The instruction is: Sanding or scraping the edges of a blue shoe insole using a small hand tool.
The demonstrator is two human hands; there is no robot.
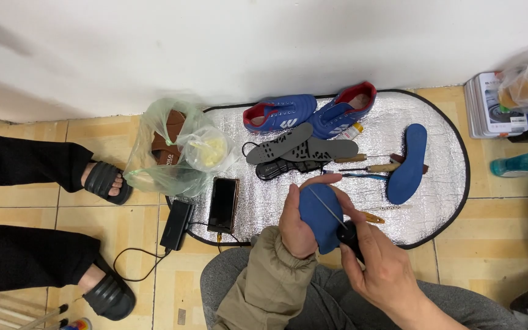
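Left hand (297,223) curled around a blue insole (320,215), fingers wrapped behind it and thumb along its top edge; the insole sits upright over the person's lap, at the near edge of the mat (441,183). Right hand (379,269) closed on the black handle of an awl (337,219), whose thin metal shaft lies slanted across the insole's matte face.

The mat is oval, crinkled silver foil with a dark rim, laid on tan floor tiles. On it: two blue cleats (310,113) with red lining near the wall, two flat grey insoles (304,146) with perforated dots, overlapping, and a second blue insole (409,162), long and smooth, at the right. Wooden-handled tools (371,164) lie between them. A black phone (223,205) lies at the mat's left edge, cabled to a black power bank (176,225). A crumpled clear plastic bag (175,150) sits just left of the phone. Another person's feet in black slides (105,183) are far left.
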